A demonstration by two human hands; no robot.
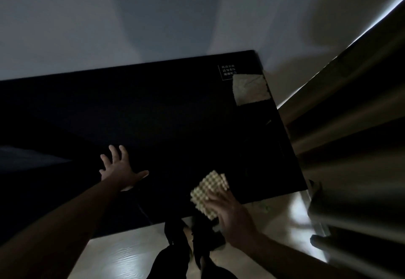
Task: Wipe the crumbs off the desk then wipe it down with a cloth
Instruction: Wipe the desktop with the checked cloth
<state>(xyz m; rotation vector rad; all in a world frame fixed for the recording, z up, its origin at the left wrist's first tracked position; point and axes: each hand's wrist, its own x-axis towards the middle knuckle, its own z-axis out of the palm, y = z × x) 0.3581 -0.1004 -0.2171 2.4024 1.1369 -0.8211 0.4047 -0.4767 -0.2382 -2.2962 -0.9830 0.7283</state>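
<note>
A black desk [166,114] fills the middle of the dim view. My right hand [230,215] presses a folded checked cloth [208,191] onto the desk near its front edge, fingers over the cloth's near side. My left hand [119,168] lies flat on the desktop to the left, fingers spread, holding nothing. A second, pale cloth [251,89] lies at the desk's far right corner. No crumbs can be made out on the dark surface.
A white label with small text [228,71] sits beside the pale cloth. Heavy curtains [350,147] hang close along the desk's right side. Light wooden floor [122,254] and my dark-clothed legs [179,250] show below the front edge. A pale wall rises behind the desk.
</note>
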